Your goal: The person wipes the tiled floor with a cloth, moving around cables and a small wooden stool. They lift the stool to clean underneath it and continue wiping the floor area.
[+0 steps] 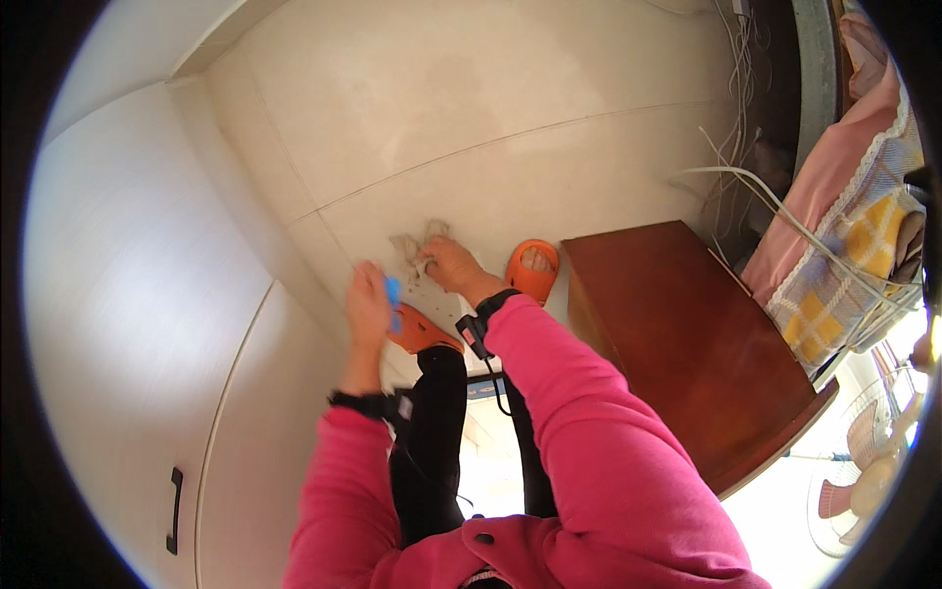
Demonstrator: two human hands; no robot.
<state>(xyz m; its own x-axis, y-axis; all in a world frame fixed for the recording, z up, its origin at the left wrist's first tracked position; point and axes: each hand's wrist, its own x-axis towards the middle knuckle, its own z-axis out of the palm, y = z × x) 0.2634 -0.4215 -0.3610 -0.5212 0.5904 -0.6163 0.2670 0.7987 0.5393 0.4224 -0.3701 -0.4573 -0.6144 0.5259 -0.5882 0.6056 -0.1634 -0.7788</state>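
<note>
My left hand is closed on a blue thing, blurred and partly hidden by the fingers; it could be a brush or a cloth. It hangs just above my orange slipper. My right hand is to the right, over the tiled floor, with its fingers bent around a small whitish piece that looks like tissue or cloth. Close to those fingertips lie greyish clumps on the floor, with small dark crumbs scattered towards my feet.
A white cabinet with a black handle stands at the left. A reddish-brown wooden cabinet is close at the right, beside my other orange slipper. Loose cables, a cloth-covered bed or table and a fan are farther right.
</note>
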